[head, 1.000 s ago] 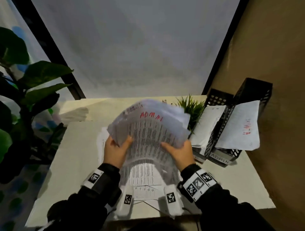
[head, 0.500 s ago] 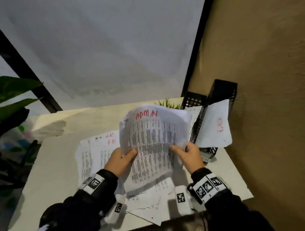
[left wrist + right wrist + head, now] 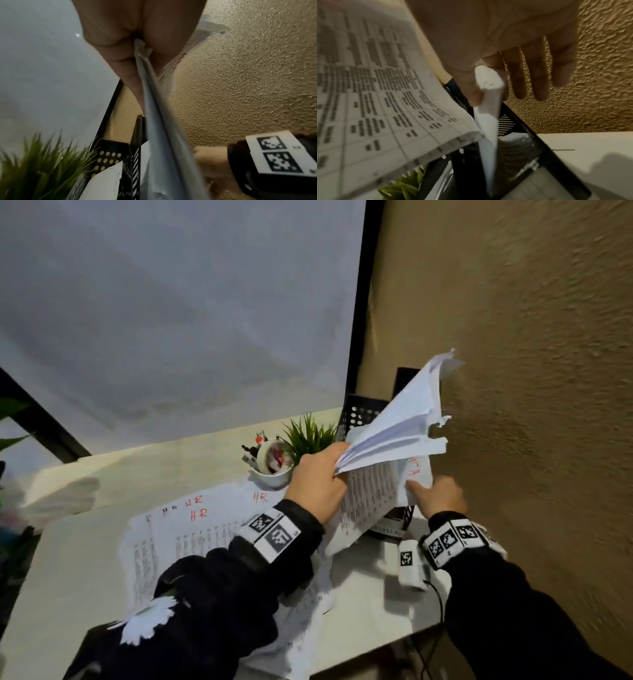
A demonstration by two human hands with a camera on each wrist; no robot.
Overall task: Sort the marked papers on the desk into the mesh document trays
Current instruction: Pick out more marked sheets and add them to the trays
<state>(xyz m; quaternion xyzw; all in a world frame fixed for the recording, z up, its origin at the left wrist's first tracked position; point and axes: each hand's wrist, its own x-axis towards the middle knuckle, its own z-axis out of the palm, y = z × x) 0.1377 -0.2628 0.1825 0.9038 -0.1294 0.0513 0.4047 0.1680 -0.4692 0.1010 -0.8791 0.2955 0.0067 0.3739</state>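
From the head camera I see my left hand point(image 3: 317, 484) clamped on one end of the bundle of papers point(image 3: 397, 436), fingers curled over and around the pinched edge, so the sheets fan up and away to the right, their long axis rising toward the textured wall point(image 3: 531, 371). The bundle hangs above the black mesh trays point(image 3: 363, 414) at the desk's right rear corner, which are mostly hidden behind it; more papers marked HR point(image 3: 191, 529) lie flat on the desk point(image 3: 68, 559) to the left, near a cup of pens point(image 3: 272, 463) and a small plant point(image 3: 310, 436). My right hand point(image 3: 438, 496) sits lower and nearer the trays, pinching a sheet that bears red writing. From the left wrist, the fingers point(image 3: 120, 40) are pressed together on the stack's edge, and the sheets run downward from them, edge-on, toward the upright tray divider point(image 3: 135, 148) below. From the right wrist, my thumb and forefinger nip a folded white sheet point(image 3: 488, 108) whose long axis points straight down into the tray slot point(image 3: 513, 142); the other fingers point(image 3: 539, 67) hang spread and straight. I judge the right hand better placed to guide sheets in, with the slot directly beneath its fingertips.
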